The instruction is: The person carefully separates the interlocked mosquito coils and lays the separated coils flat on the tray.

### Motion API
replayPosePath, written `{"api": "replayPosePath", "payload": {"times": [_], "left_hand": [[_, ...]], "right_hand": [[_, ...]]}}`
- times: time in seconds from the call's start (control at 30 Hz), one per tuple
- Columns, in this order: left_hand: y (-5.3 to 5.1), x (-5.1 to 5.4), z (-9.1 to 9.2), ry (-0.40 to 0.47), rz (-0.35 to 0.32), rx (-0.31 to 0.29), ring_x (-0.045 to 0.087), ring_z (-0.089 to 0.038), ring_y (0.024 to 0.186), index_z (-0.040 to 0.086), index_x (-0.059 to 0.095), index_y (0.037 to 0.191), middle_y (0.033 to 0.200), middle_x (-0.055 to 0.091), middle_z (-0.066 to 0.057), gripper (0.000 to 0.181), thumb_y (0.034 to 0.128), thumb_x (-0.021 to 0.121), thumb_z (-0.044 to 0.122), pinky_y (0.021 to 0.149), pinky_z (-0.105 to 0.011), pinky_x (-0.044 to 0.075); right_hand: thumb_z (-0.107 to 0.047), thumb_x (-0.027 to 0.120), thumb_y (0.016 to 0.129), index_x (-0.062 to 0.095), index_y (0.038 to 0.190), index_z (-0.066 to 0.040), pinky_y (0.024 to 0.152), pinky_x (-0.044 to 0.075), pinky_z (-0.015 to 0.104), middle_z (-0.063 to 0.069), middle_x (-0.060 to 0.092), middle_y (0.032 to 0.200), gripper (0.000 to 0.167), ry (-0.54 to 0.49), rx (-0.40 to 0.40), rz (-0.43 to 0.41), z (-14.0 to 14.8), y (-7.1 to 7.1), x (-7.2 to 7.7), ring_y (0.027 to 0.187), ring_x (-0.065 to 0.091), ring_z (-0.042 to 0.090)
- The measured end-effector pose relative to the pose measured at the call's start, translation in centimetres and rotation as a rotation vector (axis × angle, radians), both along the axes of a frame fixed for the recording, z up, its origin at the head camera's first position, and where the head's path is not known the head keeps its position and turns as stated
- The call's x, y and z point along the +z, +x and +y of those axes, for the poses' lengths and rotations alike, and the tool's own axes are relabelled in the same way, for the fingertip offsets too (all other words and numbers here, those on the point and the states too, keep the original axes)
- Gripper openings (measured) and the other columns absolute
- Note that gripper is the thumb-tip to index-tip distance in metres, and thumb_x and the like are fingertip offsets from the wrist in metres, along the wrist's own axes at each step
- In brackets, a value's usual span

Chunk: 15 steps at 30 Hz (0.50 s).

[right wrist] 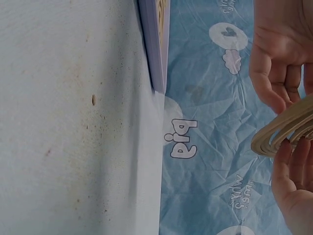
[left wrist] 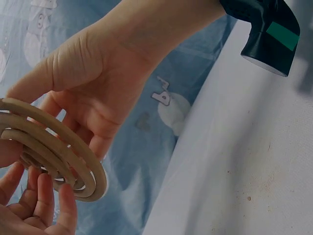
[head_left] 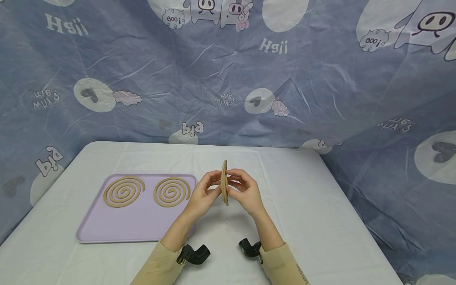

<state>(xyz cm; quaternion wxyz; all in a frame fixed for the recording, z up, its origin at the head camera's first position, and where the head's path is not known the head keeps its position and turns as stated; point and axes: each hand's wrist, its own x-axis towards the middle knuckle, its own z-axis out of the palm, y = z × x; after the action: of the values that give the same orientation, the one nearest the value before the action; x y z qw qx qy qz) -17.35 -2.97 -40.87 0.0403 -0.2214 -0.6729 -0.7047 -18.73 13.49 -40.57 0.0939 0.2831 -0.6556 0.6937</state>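
Observation:
Above the table, a tan spiral mosquito coil (head_left: 224, 183) stands on edge between two hands. My left hand (head_left: 205, 193) holds it from the left, with thumb and fingers on its rim and face. From the other side my right hand (head_left: 247, 191) pinches it. The left wrist view shows the held coil's (left wrist: 73, 142) rings, which look layered, so I cannot tell if it is one coil or a nested pair. In the right wrist view its rings (right wrist: 274, 132) lie between the fingers of both hands. Two more coils, a left one (head_left: 123, 192) and a right one (head_left: 171, 192), lie flat on a tray.
A light purple tray (head_left: 124, 227) sits on the left of the white-covered table (head_left: 303, 221). Small brown crumbs (right wrist: 93, 100) dot the cloth below the hands. A blue printed curtain (head_left: 199, 71) hangs behind. Black wrist cameras (head_left: 195, 254) are worn on both sleeves.

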Motion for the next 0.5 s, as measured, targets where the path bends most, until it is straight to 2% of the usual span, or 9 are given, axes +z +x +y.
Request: {"api": "replayPosePath", "payload": {"times": [0.13, 0.23, 0.4, 0.5], "left_hand": [[0.01, 0.10, 0.00, 0.022, -0.053, -0.011, 0.051, -0.024, 0.105, -0.002, 0.052, 0.121, 0.118, 0.055, -0.014, 0.030, 0.0917, 0.057, 0.000, 0.084, -0.028, 0.051], [-0.05, 0.12, -0.10, 0.021, -0.063, 0.002, 0.055, -0.022, 0.101, -0.004, 0.057, 0.116, 0.115, 0.058, -0.015, 0.026, 0.0906, 0.059, 0.001, 0.082, -0.030, 0.052], [-0.12, 0.02, -0.36, 0.046, -0.031, 0.010, 0.060, -0.018, 0.090, -0.005, 0.061, 0.114, 0.110, 0.061, -0.017, 0.027, 0.0878, 0.060, -0.003, 0.077, -0.030, 0.054], [-0.14, -0.14, -0.52, 0.052, 0.000, 0.038, 0.059, -0.015, 0.082, -0.006, 0.063, 0.111, 0.102, 0.063, -0.015, 0.026, 0.0854, 0.063, -0.005, 0.071, -0.025, 0.053]], "right_hand": [[0.015, 0.063, 0.078, 0.052, 0.115, 0.016, 0.091, 0.048, 0.041, 0.005, 0.058, 0.109, 0.038, -0.026, 0.010, -0.015, 0.03, -0.01, -0.01, 0.099, 0.058, 0.022], [0.015, 0.063, 0.078, 0.051, 0.114, 0.017, 0.091, 0.049, 0.038, 0.004, 0.058, 0.109, 0.038, -0.045, 0.020, -0.024, 0.02, 0.02, 0.02, 0.100, 0.058, 0.021], [0.015, 0.063, 0.078, 0.049, 0.114, 0.019, 0.090, 0.049, 0.035, 0.002, 0.059, 0.108, 0.039, -0.059, 0.051, -0.024, 0.00, 0.04, 0.03, 0.100, 0.058, 0.020], [0.014, 0.063, 0.078, 0.049, 0.114, 0.018, 0.090, 0.049, 0.035, 0.001, 0.059, 0.107, 0.039, -0.047, 0.068, -0.016, 0.06, 0.01, 0.05, 0.100, 0.057, 0.019]]}}
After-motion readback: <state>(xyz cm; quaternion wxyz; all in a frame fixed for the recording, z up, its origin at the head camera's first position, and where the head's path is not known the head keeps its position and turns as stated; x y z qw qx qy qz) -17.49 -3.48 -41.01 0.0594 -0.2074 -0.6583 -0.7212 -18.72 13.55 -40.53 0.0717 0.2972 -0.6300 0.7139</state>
